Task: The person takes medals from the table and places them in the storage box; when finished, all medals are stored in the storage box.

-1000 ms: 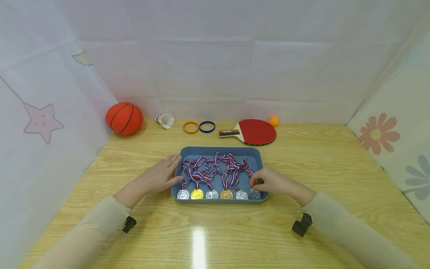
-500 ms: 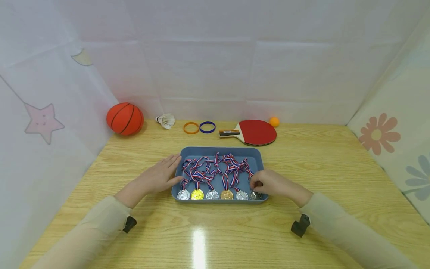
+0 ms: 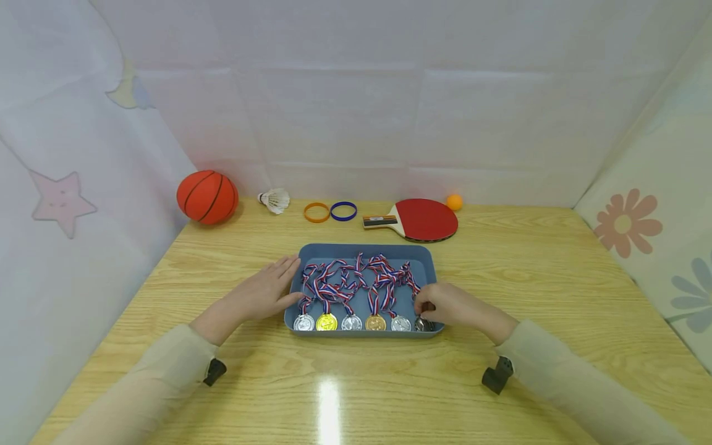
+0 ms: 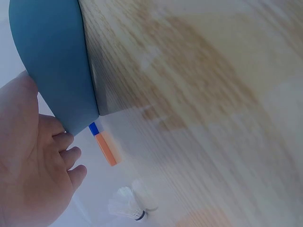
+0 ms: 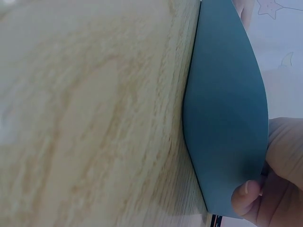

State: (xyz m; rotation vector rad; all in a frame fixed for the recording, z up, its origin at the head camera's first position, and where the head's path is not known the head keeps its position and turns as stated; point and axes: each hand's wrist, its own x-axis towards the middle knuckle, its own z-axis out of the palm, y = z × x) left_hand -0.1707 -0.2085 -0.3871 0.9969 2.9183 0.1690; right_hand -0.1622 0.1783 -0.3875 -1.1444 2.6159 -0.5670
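Note:
A blue-grey tray (image 3: pixel 364 250) holds a front row of several medals with knotted red, white and blue ribbons (image 3: pixel 334 289) behind them. My left hand (image 3: pixel 266 290) rests with straight fingers at the tray's left side, thumb over the rim; the left wrist view shows its fingers beside the tray wall (image 4: pixel 57 61). At the front right corner my right hand (image 3: pixel 453 304) reaches over the rim and pinches the rightmost silver medal (image 3: pixel 424 325) near its ribbon. That medal looks darker than the others and its top is covered by the fingers. One curled finger (image 5: pixel 246 195) lies outside the wall.
Along the back of the wooden table (image 3: pixel 556 278) are an orange basketball (image 3: pixel 207 198), a shuttlecock (image 3: pixel 274 200), an orange wristband (image 3: pixel 316 212), a blue wristband (image 3: pixel 343 211), a red table tennis bat (image 3: pixel 425 220) and an orange ball (image 3: pixel 453 201). A white cloth hangs behind.
The rightmost medal has shifted slightly right and turned darker under my right fingers. My right hand has moved slightly down. The left hand and the tray look the same.

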